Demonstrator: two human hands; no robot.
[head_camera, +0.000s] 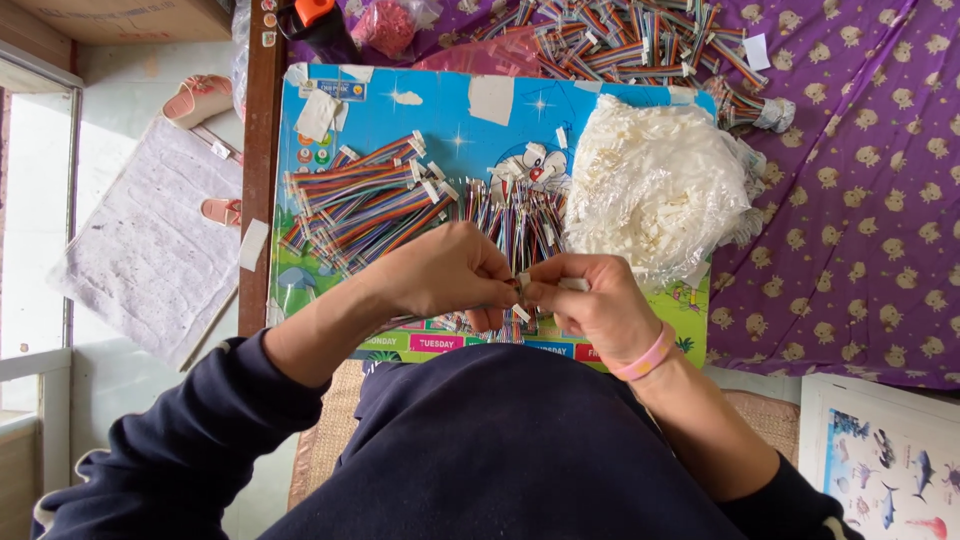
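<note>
Head view, looking down: the left hand (445, 272) and right hand (590, 305) meet fingertip to fingertip, pinching a small white connector (522, 283), mostly hidden between them, above a colourful board (460, 110). Rainbow wire bundles (365, 200) and a bag of white connectors (655, 180) lie beyond.

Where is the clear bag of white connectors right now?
In the head view, the bag of white connectors lies on the blue board's right side, just above the right hand.
</note>
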